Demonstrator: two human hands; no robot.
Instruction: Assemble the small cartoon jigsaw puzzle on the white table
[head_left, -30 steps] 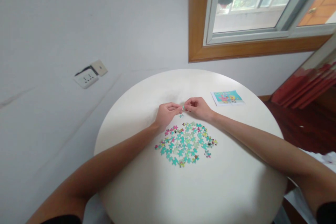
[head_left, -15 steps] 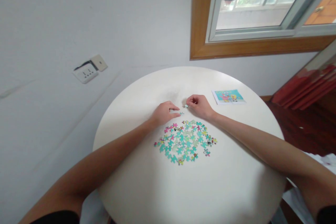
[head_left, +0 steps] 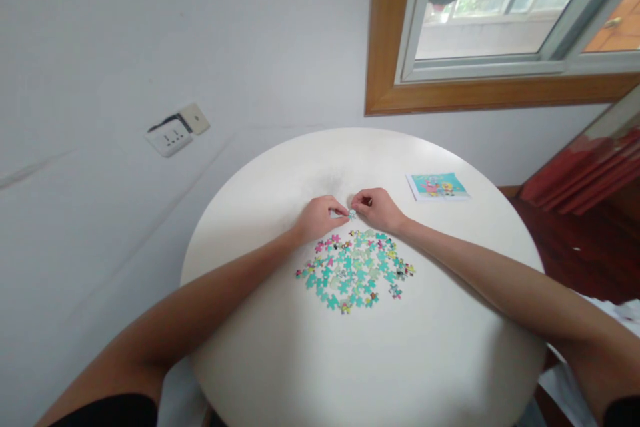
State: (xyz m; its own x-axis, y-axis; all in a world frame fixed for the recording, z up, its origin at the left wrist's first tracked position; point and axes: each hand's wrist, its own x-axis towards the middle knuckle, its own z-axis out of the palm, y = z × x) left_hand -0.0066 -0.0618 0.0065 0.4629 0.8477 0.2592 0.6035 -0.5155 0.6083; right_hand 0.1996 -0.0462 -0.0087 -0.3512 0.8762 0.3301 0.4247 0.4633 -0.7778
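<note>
Beyond the pile, my two hands meet over a pair of small pale puzzle pieces (head_left: 353, 214) that now lie against each other; whether they interlock I cannot tell. My left hand (head_left: 321, 217) pinches the left piece between thumb and finger. From the other side, my right hand (head_left: 379, 207) has its fingers closed on the right piece, partly covering it. Just nearer to me, many loose jigsaw pieces (head_left: 357, 273) in turquoise, pale green, pink and yellow are spread flat on the round white table (head_left: 380, 360).
A turquoise picture card (head_left: 438, 187) with cartoon figures lies at the table's far right. Behind the table rises a white wall with a power socket (head_left: 170, 138) and a wood-framed window (head_left: 383, 93). A red curtain (head_left: 585, 167) hangs at the right.
My hands have come closer together. The right one has moved slightly down toward the left, bringing its piece against the left hand's piece. The view has shifted a little.
</note>
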